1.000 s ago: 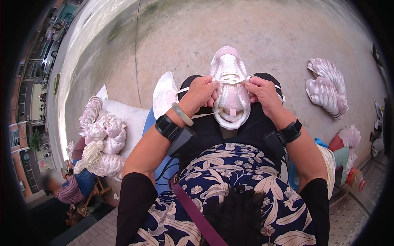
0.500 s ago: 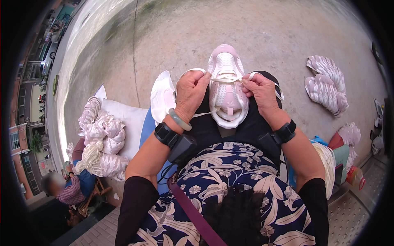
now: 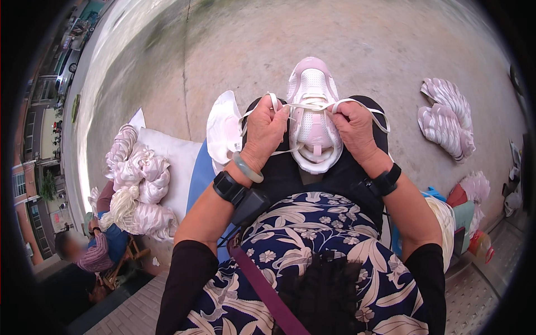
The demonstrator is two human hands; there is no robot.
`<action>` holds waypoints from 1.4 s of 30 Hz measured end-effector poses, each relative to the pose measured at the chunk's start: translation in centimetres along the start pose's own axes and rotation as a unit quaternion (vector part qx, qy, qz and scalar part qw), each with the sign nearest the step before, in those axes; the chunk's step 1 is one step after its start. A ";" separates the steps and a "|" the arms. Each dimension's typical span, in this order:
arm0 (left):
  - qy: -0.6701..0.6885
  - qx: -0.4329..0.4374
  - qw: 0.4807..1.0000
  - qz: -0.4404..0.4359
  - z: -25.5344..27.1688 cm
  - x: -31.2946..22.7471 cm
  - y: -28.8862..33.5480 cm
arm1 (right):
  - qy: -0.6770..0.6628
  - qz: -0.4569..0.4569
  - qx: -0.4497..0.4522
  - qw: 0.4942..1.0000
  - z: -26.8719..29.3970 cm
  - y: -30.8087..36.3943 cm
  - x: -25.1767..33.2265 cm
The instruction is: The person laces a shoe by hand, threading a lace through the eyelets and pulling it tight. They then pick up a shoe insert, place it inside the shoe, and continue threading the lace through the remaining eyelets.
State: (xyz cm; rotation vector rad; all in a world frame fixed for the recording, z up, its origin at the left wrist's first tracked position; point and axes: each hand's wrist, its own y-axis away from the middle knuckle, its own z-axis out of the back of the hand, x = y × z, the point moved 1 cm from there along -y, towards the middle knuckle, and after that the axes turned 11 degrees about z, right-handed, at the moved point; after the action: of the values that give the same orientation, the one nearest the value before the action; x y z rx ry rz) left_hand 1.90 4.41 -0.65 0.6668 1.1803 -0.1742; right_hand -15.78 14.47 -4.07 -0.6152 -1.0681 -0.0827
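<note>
Two hands pinch a white lace at the frame's centre: left hand (image 3: 267, 129), right hand (image 3: 353, 129), over a pink-and-white sneaker (image 3: 314, 114). Even tension on both lace (image 3: 304, 106) ends would likely keep it flat.

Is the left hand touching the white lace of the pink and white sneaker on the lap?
Touching. The head view shows the left hand pinching the white lace above the pink and white sneaker.
</note>
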 end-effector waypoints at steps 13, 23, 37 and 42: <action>0.018 -0.040 0.999 0.009 -0.7 -0.1 -1.5 | -0.028 -0.097 0.028 0.994 -0.1 0.6 -0.4; -0.078 -0.086 0.991 -0.062 -1.0 2.2 -3.2 | -0.027 -0.098 0.023 0.995 -0.2 0.6 -0.4; -0.213 -0.152 0.954 -0.144 -1.7 0.8 -2.0 | 0.129 0.133 -0.008 0.983 0.4 -0.8 3.4; -0.269 -0.151 0.943 -0.128 -1.6 0.5 -3.4 | 0.232 0.219 0.108 0.942 -1.6 -1.8 4.0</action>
State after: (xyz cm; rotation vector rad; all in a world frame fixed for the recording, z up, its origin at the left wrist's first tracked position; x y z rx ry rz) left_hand -0.68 2.71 -2.79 0.1686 0.7352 -0.3608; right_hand -13.13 13.08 -0.49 -0.5833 -0.4583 0.2650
